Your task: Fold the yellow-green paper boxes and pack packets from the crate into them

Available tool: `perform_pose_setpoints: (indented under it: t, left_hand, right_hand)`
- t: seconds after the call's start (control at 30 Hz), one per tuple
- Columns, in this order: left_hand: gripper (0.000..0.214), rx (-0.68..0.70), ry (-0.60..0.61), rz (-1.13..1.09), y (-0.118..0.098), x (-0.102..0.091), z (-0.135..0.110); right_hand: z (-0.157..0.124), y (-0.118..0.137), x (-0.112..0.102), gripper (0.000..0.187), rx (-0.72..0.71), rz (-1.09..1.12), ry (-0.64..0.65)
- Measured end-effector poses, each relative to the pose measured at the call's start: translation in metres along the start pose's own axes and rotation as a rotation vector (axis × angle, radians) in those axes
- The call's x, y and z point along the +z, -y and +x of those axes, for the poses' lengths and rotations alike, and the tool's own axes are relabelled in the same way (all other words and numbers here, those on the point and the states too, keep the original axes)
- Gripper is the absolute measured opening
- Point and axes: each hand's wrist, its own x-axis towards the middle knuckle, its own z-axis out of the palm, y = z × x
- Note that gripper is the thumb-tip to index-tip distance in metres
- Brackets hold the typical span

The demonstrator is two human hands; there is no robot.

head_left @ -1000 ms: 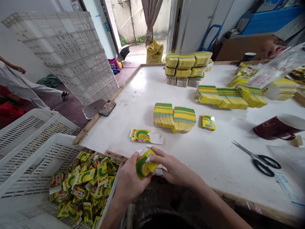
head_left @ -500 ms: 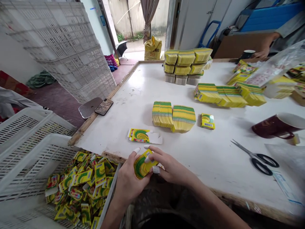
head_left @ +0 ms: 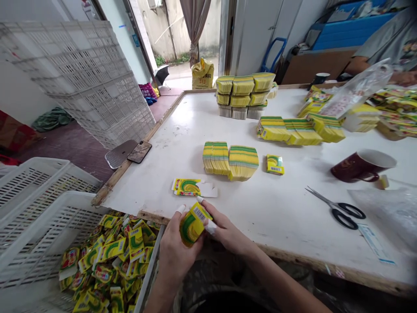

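Both my hands hold one small yellow and green carton point(head_left: 191, 223) at the near edge of the white table point(head_left: 280, 204). My left hand point(head_left: 174, 254) wraps it from below and the left. My right hand point(head_left: 224, 230) pinches its right side, with white tape on some fingertips. A flat, unfolded carton point(head_left: 190, 187) lies on the table just beyond my hands. Further back stands a double stack of flat cartons point(head_left: 232, 161), with a single folded carton point(head_left: 275, 165) to its right.
A white crate point(head_left: 39, 226) at my left holds several folded cartons point(head_left: 107, 261). Scissors point(head_left: 339, 208) and a dark red mug point(head_left: 361, 165) sit at the right. More carton stacks point(head_left: 244, 93) stand at the back. Two phones point(head_left: 128, 152) lie at the table's left edge. Another person's arm point(head_left: 378, 56) reaches in far right.
The carton has turned in my hands, its barcode end now facing up. My view has shifted slightly, and the person at far left is no longer in sight.
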Motion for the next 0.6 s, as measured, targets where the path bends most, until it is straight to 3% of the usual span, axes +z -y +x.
perform_pose_setpoints:
  t: [0.17,0.27,0.37,0.5,0.53,0.6]
  left_hand:
    - [0.060,0.107,-0.072,0.114,0.003,0.008,-0.006]
    - [0.057,0.075,-0.050,0.135,0.012,0.002,-0.008]
    - [0.057,-0.051,-0.083,0.199,0.035,-0.028,-0.006]
    - [0.073,-0.339,-0.086,0.318,0.076,-0.085,0.001]
    - [0.084,-0.417,-0.155,0.379,0.084,-0.094,0.002]
    - [0.086,-0.517,-0.184,0.353,0.095,-0.103,0.001]
  right_hand:
    - [-0.001,-0.001,0.010,0.047,0.011,-0.267,-0.158]
    - [0.005,0.000,0.010,0.045,0.005,-0.270,-0.086]
    - [0.024,0.001,-0.005,0.052,0.003,-0.368,-0.052]
    - [0.065,-0.004,-0.026,0.041,0.016,-0.679,-0.163]
    - [0.075,-0.006,-0.028,0.040,0.022,-0.710,-0.163]
    - [0.091,-0.013,-0.025,0.038,0.039,-0.783,-0.157]
